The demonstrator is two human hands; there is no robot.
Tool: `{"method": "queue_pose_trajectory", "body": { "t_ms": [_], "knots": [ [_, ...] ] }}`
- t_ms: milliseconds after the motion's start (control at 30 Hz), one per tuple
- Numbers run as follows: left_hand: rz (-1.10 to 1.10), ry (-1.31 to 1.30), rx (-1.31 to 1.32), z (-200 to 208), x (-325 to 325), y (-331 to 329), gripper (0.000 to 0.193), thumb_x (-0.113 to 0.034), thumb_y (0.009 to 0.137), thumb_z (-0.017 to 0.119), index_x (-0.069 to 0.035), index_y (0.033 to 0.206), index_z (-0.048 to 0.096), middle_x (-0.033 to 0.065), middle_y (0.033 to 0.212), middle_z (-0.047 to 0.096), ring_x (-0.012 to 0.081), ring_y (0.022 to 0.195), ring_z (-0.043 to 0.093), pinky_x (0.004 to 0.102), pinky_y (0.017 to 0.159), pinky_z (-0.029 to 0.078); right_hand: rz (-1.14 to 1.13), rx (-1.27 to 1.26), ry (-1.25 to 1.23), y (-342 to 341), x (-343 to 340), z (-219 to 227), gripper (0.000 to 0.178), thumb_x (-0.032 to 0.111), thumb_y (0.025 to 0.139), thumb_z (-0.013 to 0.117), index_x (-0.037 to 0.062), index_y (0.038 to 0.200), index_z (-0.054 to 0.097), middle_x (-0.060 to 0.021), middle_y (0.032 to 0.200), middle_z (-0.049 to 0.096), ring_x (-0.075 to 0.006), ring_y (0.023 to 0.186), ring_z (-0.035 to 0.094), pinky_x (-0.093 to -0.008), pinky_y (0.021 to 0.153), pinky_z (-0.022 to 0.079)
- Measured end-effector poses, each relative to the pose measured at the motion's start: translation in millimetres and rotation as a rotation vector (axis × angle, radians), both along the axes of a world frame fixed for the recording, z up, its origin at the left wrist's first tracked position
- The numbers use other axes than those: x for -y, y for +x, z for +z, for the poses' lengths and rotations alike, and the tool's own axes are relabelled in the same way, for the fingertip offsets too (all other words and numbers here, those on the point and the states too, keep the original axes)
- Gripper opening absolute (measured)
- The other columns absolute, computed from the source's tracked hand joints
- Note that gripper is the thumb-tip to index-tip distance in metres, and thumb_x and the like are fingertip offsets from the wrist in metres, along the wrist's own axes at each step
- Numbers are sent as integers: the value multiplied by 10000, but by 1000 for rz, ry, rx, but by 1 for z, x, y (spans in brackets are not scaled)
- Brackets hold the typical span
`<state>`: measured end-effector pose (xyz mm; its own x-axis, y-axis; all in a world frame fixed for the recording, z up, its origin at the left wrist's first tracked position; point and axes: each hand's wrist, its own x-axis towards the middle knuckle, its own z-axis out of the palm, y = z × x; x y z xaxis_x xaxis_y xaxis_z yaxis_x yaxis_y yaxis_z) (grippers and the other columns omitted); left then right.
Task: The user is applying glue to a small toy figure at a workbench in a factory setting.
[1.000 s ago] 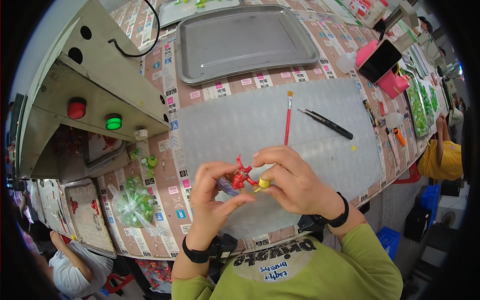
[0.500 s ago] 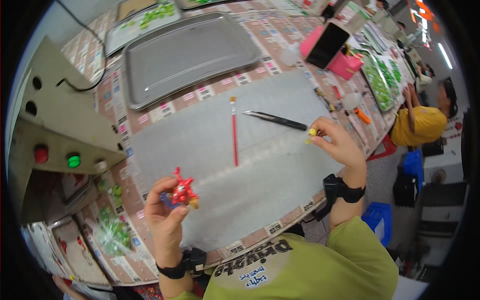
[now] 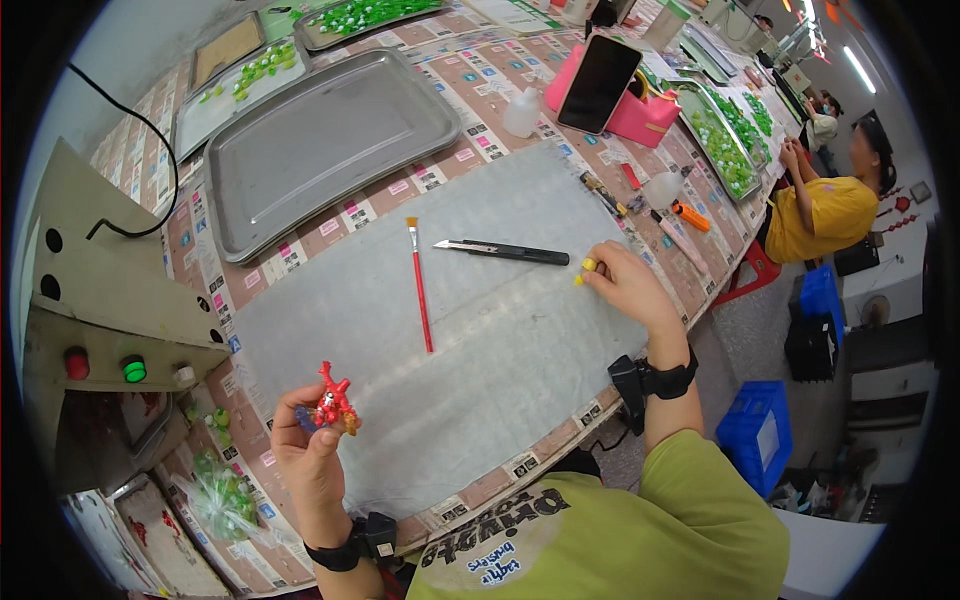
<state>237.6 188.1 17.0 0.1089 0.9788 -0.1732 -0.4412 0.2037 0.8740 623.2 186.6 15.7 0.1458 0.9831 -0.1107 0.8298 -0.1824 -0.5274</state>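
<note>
Glossy red plastic-looking figurine (image 3: 335, 402) clamped by left hand (image 3: 303, 455): likely light, stiff, best body-held; rounded yellow piece (image 3: 589, 265) by right hand (image 3: 630, 283).

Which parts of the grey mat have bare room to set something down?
The grey mat is barest nearside of the black knife, right of the red brush, between left hand and right hand; another free patch lies left of the brush, before the metal tray. Crowded: beyond the mat's far-right corner, with phone, pink holder and orange tool.
</note>
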Motion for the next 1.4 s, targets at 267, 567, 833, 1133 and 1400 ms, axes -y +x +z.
{"method": "queue_pose_trajectory", "body": {
  "t_ms": [267, 567, 833, 1133, 1400],
  "knots": [
    [-62, 89, -110, 13, 7, 11, 566, -195, 608, 795, 1, 1047, 498, 89, 1006, 573, 168, 911, 570, 281, 810, 461, 2, -160, 291, -53, -16, 63, 128, 77, 766, 598, 25, 863, 534, -43, 720, 549, -123, 605, 533, -258, 554, 420],
    [-144, 259, -115, 13, 7, 3, 541, -13, 657, 734, -8, 1115, 447, 132, 1138, 523, 160, 988, 538, 274, 844, 444, 425, -1104, -397, -192, -33, 43, 202, 214, 843, 588, 20, 868, 536, 27, 694, 526, -30, 620, 478, -187, 526, 395],
    [-220, 287, -389, 13, 4, 1, 582, -80, 703, 723, 5, 1196, 425, 102, 1108, 527, 137, 963, 543, 261, 820, 453, 408, -1165, -397, -198, -33, 24, 200, 217, 868, 555, 26, 810, 546, 40, 698, 521, -16, 616, 438, -183, 515, 357],
    [-347, -8, -249, 17, 9, 13, 538, -48, 792, 603, -17, 1267, 352, 51, 889, 562, 94, 807, 555, 209, 704, 437, 555, -969, -202, -193, -30, 30, 224, 210, 891, 506, 8, 800, 538, -18, 673, 547, -55, 607, 477, -221, 549, 393],
    [-431, -75, -129, 27, 8, 13, 652, -51, 814, 565, -47, 1353, 199, 57, 867, 556, 92, 755, 545, 220, 676, 446, 610, -1119, -332, -195, -27, 21, 345, 283, 938, 386, -3, 823, 542, -53, 700, 587, -96, 642, 545, -260, 606, 432]
  ]
}}
